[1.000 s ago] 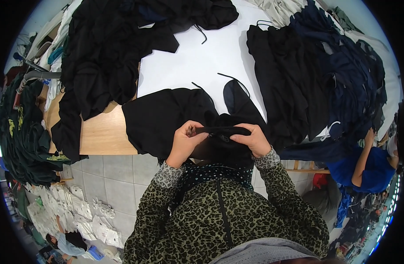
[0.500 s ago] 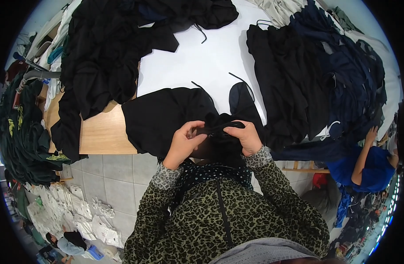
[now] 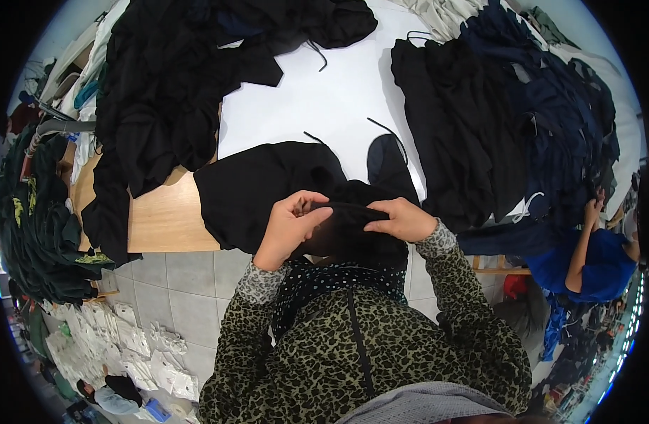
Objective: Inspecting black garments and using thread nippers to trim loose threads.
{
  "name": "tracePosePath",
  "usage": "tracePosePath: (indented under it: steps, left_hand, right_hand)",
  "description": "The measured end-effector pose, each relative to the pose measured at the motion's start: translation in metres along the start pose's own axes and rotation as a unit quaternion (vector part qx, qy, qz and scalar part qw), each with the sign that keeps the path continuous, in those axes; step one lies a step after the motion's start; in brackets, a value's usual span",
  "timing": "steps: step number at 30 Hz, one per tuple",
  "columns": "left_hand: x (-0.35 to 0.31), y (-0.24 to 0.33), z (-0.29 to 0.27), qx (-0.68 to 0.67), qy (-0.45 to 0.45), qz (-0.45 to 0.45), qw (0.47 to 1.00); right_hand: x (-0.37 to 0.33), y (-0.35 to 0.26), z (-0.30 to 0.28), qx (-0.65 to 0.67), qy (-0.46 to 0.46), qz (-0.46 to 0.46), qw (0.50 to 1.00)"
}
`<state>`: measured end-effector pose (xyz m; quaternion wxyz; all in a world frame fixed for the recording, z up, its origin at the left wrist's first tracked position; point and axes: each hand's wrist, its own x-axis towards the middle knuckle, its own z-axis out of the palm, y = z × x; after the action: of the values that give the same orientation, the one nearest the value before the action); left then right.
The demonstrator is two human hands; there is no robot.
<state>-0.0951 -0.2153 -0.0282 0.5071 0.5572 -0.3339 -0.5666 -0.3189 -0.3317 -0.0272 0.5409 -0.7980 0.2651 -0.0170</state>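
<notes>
A black garment (image 3: 268,185) lies at the near edge of the table, its close part hanging over toward my body. My left hand (image 3: 288,227) pinches one end of a folded edge of it between thumb and fingers. On the other end, my right hand (image 3: 407,220) grips with the thumb below and fingers above. Between them the edge runs nearly straight and level. Two thin black cords (image 3: 387,131) extend from the garment onto the white surface (image 3: 303,106). What lies beneath the folds is hidden.
A heap of black garments (image 3: 155,92) covers the table's left side. To the right are a black stack (image 3: 455,134) and a navy pile (image 3: 561,113). A person in blue (image 3: 600,265) works at the far right. White bundles (image 3: 91,339) lie on the floor at lower left.
My right hand has shifted right and turned, so the hands are farther apart. The bunched edge between them is now drawn out straighter. The neighbour's hand at the right has moved slightly.
</notes>
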Motion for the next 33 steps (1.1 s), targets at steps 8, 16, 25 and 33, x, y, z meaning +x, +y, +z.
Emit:
tracePosePath:
  steps: [8,16,25,33]
  left_hand:
    - [0.005,-0.012,-0.006,0.027,0.025,0.034,0.999]
    - [0.006,-0.011,-0.003,0.022,0.03,0.013,0.999]
    - [0.0,0.007,0.006,0.279,0.041,0.182,0.942]
    - [-0.003,0.011,0.016,0.088,-0.054,-0.005,0.995]
  right_hand:
    - [-0.006,-0.002,-0.017,0.171,-0.037,0.035,0.984]
    - [0.0,0.017,-0.006,0.372,0.041,0.126,0.919]
    - [0.003,-0.003,0.009,0.101,0.083,0.043,0.99]
    - [0.007,-0.026,0.012,-0.105,0.123,-0.076,0.984]
